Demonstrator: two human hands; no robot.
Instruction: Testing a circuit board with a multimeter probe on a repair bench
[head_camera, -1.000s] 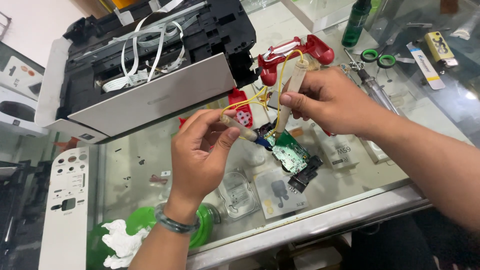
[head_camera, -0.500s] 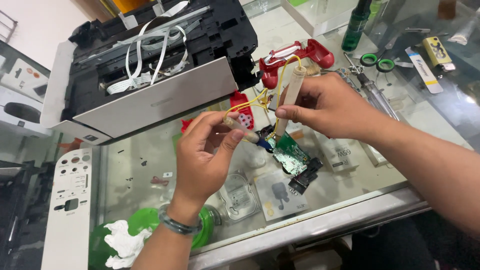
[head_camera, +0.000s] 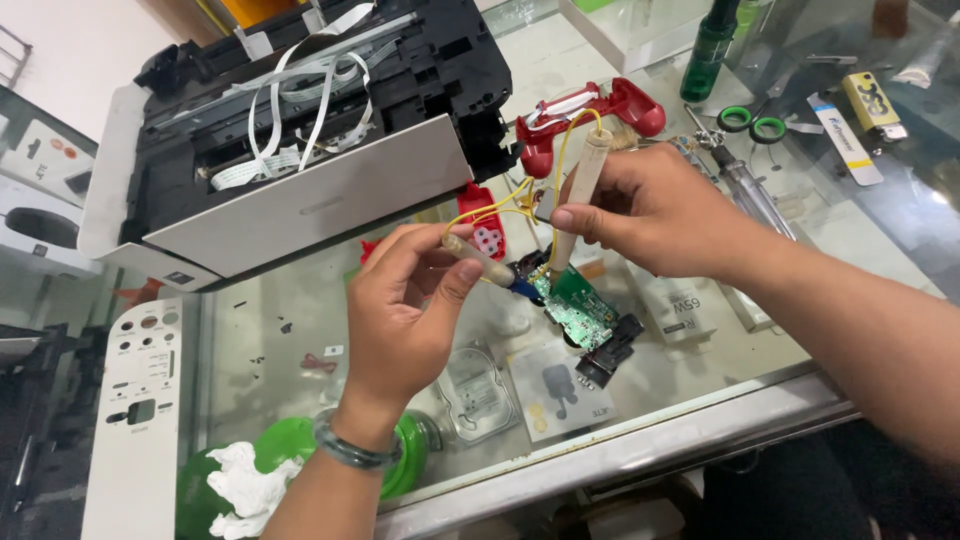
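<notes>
A small green circuit board (head_camera: 578, 308) lies on the glass counter (head_camera: 300, 330), with a black part at its lower right end. My left hand (head_camera: 405, 300) pinches a beige probe (head_camera: 480, 258) with a blue tip, which points right at the board's left end. My right hand (head_camera: 655, 212) holds a second beige probe (head_camera: 577, 200) nearly upright, its tip down on the board's top edge. Yellow wires (head_camera: 500, 205) run from both probes. A red game-controller shell (head_camera: 590, 115) lies just behind my right hand.
An opened printer (head_camera: 290, 140) with white ribbon cables fills the back left. A white panel (head_camera: 135, 420) lies at the left edge. A green bowl (head_camera: 290, 450) with white tissue sits near the front. Green-handled scissors (head_camera: 750, 125), a screwdriver and a dark green bottle (head_camera: 712, 45) stand at the right.
Both hands stay on their probes over the board; the right probe has tilted more upright and the left probe has shifted slightly toward the board.
</notes>
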